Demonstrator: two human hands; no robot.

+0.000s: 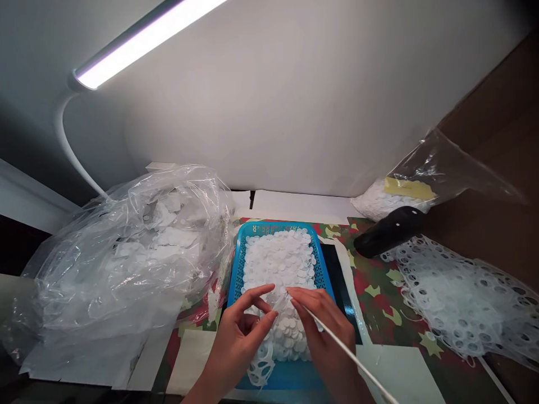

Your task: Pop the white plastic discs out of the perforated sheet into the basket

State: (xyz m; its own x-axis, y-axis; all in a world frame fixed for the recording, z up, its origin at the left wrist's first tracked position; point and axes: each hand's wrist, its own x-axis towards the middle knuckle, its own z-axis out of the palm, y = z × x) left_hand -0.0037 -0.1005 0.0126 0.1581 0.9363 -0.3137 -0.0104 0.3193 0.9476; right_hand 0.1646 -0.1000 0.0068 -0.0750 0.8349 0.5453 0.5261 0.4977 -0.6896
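Note:
A blue plastic basket [236, 264] full of small white discs [278, 261] stands in front of me. Over the discs, my left hand [242, 325] is closed around a thin translucent sheet with punched holes [261, 367], whose lower end hangs below my fingers at the basket's near side. Its thumb and index finger reach toward my other hand. My right hand [324, 320] pinches a slim white stick [349, 353], which slants down past my wrist to the lower right. The stick's tip, near my fingertips, is too small to make out.
A large clear plastic bag with white pieces [138, 252] fills the left side. At right lie a black handle [389, 231], a heap of punched-out sheets [467, 303] and a bag of white discs [377, 201] with a yellow label. A lit lamp [147, 42] hangs above.

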